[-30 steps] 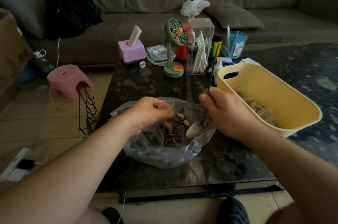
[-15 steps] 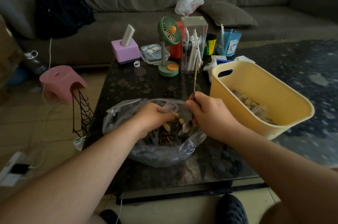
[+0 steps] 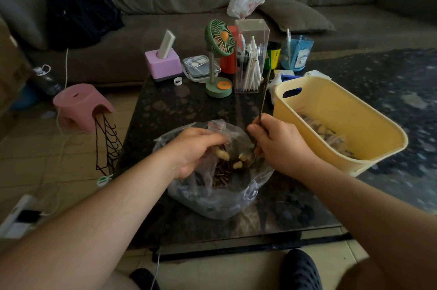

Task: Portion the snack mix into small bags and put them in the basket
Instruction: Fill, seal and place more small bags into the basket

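A large clear plastic bag (image 3: 212, 202) lies open on the dark table (image 3: 179, 110), with snack mix (image 3: 224, 171) of dark seeds and pale nuts inside. My left hand (image 3: 194, 150) reaches into its mouth and pinches a small clear bag with a red strip (image 3: 216, 127). My right hand (image 3: 279, 145) grips a long thin spoon handle (image 3: 263, 100). The spoon's bowl is down in the mix, hidden behind my fingers. To the right, the yellow basket (image 3: 343, 105) holds several small filled bags (image 3: 324, 131).
At the table's far side stand a green desk fan (image 3: 218, 58), a clear pen box (image 3: 250, 55), a pink tissue box (image 3: 163, 65) and cups. A pink stool (image 3: 80, 105) and a wire rack (image 3: 106, 147) are on the floor at left. A sofa lies behind.
The spoon bowl, visible above the mix a second ago, has gone down into the mix. My two hands have drawn closer together over the big bag.
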Motion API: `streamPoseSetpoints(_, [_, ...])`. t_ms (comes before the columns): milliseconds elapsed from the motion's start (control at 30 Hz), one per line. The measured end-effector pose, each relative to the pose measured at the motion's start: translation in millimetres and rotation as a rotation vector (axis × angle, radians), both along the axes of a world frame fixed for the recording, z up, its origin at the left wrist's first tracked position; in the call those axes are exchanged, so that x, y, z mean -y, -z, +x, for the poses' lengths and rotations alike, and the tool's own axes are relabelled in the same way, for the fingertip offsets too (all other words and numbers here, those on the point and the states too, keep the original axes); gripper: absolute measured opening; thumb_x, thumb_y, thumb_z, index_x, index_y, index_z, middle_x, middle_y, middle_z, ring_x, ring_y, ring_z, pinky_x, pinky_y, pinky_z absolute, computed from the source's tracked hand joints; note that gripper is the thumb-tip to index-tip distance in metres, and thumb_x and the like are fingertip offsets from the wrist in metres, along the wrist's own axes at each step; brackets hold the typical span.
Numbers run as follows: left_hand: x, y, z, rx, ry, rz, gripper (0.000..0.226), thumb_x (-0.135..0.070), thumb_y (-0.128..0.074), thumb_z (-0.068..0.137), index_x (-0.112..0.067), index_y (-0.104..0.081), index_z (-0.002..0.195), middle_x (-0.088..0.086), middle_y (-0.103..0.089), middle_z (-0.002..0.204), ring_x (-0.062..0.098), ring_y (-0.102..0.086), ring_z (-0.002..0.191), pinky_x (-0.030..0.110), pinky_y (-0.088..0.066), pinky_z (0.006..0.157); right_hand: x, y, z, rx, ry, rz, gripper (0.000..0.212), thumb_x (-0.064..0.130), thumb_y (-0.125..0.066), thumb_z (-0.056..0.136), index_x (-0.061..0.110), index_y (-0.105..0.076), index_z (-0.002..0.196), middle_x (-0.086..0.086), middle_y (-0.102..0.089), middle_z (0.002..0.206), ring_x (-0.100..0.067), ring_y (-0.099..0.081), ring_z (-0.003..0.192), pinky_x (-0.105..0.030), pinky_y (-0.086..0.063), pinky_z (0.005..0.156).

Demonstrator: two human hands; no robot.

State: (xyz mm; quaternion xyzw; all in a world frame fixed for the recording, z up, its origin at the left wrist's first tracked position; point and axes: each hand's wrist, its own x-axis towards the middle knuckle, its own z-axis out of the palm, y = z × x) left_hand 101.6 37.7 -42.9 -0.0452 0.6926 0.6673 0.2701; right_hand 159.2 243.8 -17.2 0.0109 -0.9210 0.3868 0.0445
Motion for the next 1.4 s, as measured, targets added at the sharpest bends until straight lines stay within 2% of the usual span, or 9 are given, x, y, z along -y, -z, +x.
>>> streamPoseSetpoints(167, [-5.4, 0.7, 4.5, 0.022, 0.061, 0.034, 0.015, -0.010, -0.075, 0.096, -0.006, -0.079, 0.110, 0.011, -0.081, 0.099, 0.019, -0.075, 0.081, 0.035, -0.058, 0.082, -1.8, -0.4, -0.7, 0.017, 0.026, -0.013, 0.021, 0.038, -0.048, 0.109, 0.025, -0.061, 0.098, 0.002, -0.071, 0.082, -0.015, -0.069, 0.079, -0.042, -0.058, 0.079])
streamPoseSetpoints(267, [-0.5, 2.5, -1.2, -0.146, 0.016, -0.183, 0.006, -0.021, -0.083, 0.090, -0.019, -0.084, 0.096, 0.000, -0.082, 0.097, 0.020, -0.076, 0.098, 0.037, -0.059, 0.090, -4.6, -1.2, -1.8, 0.036, 0.054, -0.036, 0.022, 0.037, -0.045, 0.110, 0.027, -0.060, 0.098, 0.001, -0.072, 0.082, -0.013, -0.069, 0.078, -0.040, -0.058, 0.080])
streamPoseSetpoints(400, [4.1, 0.5, 0.9, -0.208, -0.008, -0.360, 0.007, -0.028, -0.082, 0.091, -0.025, -0.082, 0.097, -0.008, -0.078, 0.099, 0.013, -0.070, 0.099, 0.031, -0.052, 0.080, -8.2, -2.7, -0.9, 0.057, 0.069, -0.053, 0.023, 0.037, -0.044, 0.110, 0.024, -0.060, 0.099, -0.001, -0.073, 0.081, -0.012, -0.071, 0.074, -0.039, -0.059, 0.078])
streamPoseSetpoints(567, [1.1, 1.7, 4.4, -0.055, -0.023, -0.224, 0.012, -0.029, -0.082, 0.091, -0.026, -0.084, 0.102, 0.002, -0.082, 0.099, 0.027, -0.077, 0.103, 0.056, -0.062, 0.092, 3.0, -1.0, 6.3, 0.061, -0.008, -0.034, 0.022, 0.037, -0.045, 0.110, 0.029, -0.060, 0.096, 0.002, -0.072, 0.080, -0.005, -0.069, 0.071, -0.028, -0.057, 0.070])
streamPoseSetpoints(833, [-6.4, -3.8, 8.1, 0.072, 0.002, 0.023, 0.023, -0.018, -0.074, 0.098, -0.011, -0.076, 0.120, 0.014, -0.080, 0.107, 0.024, -0.077, 0.094, 0.048, -0.064, 0.082, 11.8, 3.6, 6.5, 0.094, 0.011, -0.130, 0.022, 0.035, -0.044, 0.111, 0.027, -0.060, 0.098, -0.001, -0.074, 0.080, -0.009, -0.073, 0.071, -0.043, -0.063, 0.078])
streamPoseSetpoints(900, [-3.7, -6.9, 8.3, 0.010, 0.009, -0.030, 0.022, -0.016, -0.077, 0.096, -0.014, -0.077, 0.118, 0.010, -0.081, 0.104, 0.024, -0.078, 0.092, 0.046, -0.064, 0.081, 7.3, 1.0, 5.2, 0.108, 0.039, -0.155, 0.023, 0.034, -0.044, 0.111, 0.026, -0.061, 0.097, -0.002, -0.074, 0.080, -0.011, -0.074, 0.072, -0.046, -0.063, 0.080])
streamPoseSetpoints(1067, [12.7, -12.6, 5.4, -0.366, 0.055, -0.299, 0.025, -0.022, -0.085, 0.088, -0.027, -0.077, 0.112, -0.008, -0.080, 0.106, 0.010, -0.075, 0.103, 0.043, -0.058, 0.102, -4.0, -15.0, 5.9, 0.067, 0.106, -0.171, 0.024, 0.035, -0.043, 0.111, 0.027, -0.062, 0.097, -0.002, -0.074, 0.078, -0.009, -0.073, 0.070, -0.043, -0.063, 0.079])
streamPoseSetpoints(1200, [20.4, -7.8, 4.8, -0.517, 0.111, -0.472, 0.030, -0.031, -0.089, 0.081, -0.039, -0.075, 0.106, -0.021, -0.078, 0.101, -0.002, -0.072, 0.098, 0.036, -0.058, 0.099, -8.2, -26.9, 8.6, 0.004, 0.144, -0.158, 0.025, 0.035, -0.044, 0.110, 0.027, -0.062, 0.095, 0.000, -0.073, 0.077, -0.008, -0.073, 0.070, -0.043, -0.063, 0.078])
streamPoseSetpoints(1400, [11.3, 7.0, 10.5, -0.711, 0.113, -0.578, 0.036, -0.039, -0.089, 0.080, -0.040, -0.071, 0.111, -0.027, -0.064, 0.122, -0.002, -0.059, 0.115, 0.017, -0.047, 0.089, -7.1, -43.9, 16.0, -0.110, 0.161, -0.105, 0.024, 0.035, -0.042, 0.111, 0.027, -0.060, 0.096, 0.002, -0.072, 0.078, -0.001, -0.070, 0.068, -0.028, -0.055, 0.063])
